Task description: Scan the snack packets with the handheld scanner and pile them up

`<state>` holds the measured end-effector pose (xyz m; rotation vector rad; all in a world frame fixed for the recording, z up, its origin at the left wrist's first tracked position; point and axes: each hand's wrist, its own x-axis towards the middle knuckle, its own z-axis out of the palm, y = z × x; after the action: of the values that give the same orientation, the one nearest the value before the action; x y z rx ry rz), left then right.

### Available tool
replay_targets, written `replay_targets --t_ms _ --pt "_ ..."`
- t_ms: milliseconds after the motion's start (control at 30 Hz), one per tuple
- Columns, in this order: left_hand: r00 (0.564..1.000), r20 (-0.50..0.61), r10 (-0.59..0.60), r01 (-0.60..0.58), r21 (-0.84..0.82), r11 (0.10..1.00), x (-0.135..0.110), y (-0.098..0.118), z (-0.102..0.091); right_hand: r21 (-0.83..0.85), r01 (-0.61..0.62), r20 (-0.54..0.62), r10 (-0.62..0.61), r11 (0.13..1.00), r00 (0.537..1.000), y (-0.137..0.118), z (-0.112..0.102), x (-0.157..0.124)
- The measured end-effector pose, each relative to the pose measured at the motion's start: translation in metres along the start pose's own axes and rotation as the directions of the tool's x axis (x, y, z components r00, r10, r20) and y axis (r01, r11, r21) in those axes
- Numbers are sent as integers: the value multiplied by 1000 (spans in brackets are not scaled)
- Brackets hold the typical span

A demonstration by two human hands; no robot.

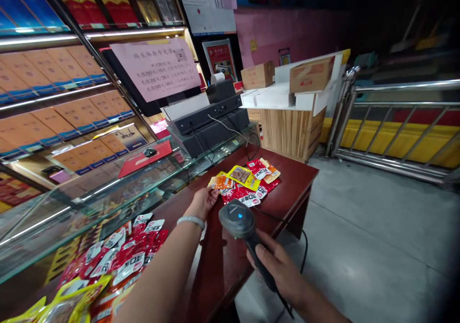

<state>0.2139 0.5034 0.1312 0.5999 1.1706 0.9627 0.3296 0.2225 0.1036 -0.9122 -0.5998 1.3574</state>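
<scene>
While the right hand (282, 272) is gripping the handle of the black scanner (237, 220), the left hand (204, 199) is touching an orange packet (221, 183) with loosely curled fingers; I cannot tell if it is pinching it. This packet is lying at the near edge of a snack pile (251, 191) on the dark red bench (294, 179).

Our right hand (283, 275) covers the scanner (237, 220) handle; forearm (323, 313) cut off at 5 o'clock. Our left hand (203, 201): fingertips tucked under, so we cannot tell whether they pinch the orange packet (220, 183). At 7 o'clock the near pile (118, 260) runs off the edge. In the far pile (251, 189), lower packets buried, labels too small to read. At 11 o'clock the notice (156, 66): writing illegible. At 1 o'clock the background (395, 21) is too dark to make out.
</scene>
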Motion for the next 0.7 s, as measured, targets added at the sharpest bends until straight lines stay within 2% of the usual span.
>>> replay_targets --t_ms 100,200,267,333,400,433,533,700 --pt "992 -53 112 -108 83 991 -9 1 -4 -20 -10 13 11 1000 1000 -2 2 -1" --pt "957 -57 285 -276 122 953 -30 7 -15 -29 8 37 -7 1000 999 -4 3 -4" --pt "915 -46 401 -390 149 909 -47 15 -27 -29 36 66 -34 999 997 -3 4 -5" --pt "856 -16 517 -506 178 844 -65 23 -41 -32 60 91 -57 998 994 -1 4 -6" --pt "804 4 594 -586 175 791 -82 30 -58 -43 79 109 -74 996 991 1 6 -7" --pt "791 -3 611 -603 159 782 -91 31 -65 -54 85 119 -78 995 990 1 7 -7" --pt "796 -91 598 -590 101 801 -116 27 -86 -86 84 152 -70 993 986 0 15 -12" --pt "859 -254 445 -466 -27 884 -154 2 -112 -117 39 165 -19 992 986 -2 33 -25"
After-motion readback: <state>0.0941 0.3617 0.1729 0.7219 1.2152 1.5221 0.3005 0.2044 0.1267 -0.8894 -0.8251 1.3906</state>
